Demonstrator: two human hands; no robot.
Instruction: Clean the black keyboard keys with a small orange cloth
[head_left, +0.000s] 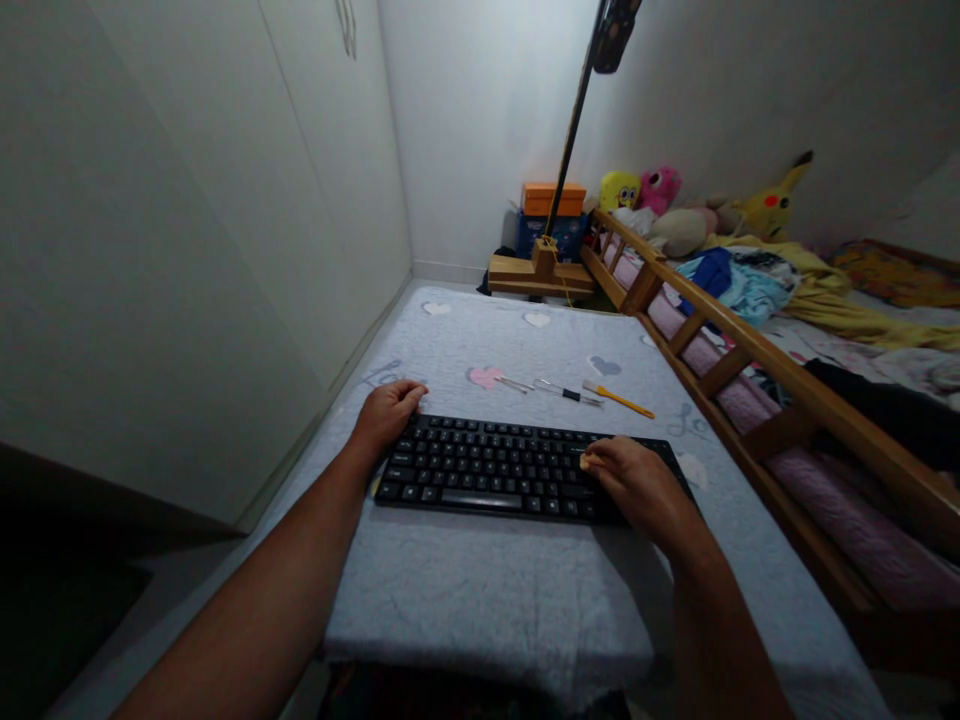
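Note:
A black keyboard (480, 465) lies flat on the cloth-covered table, its space bar towards me. My left hand (388, 412) is closed at the keyboard's back left corner, thumb against the curled fingers. Over the keys on the right side, my right hand (634, 480) pinches a small yellowish piece, perhaps sponge (588, 462), against the keys. Behind the keyboard lie two thin pale sticks (514, 383), a wire tool with a black middle grip (570, 394) and a yellow-handled brush (621, 399).
A pale blue cloth with heart prints (480, 580) covers the table. A wooden bed rail (720, 320) runs along the right, with plush toys and bedding beyond. White cabinet doors (187, 200) rise on the left. A dark pole on a wooden base (540, 268) stands behind.

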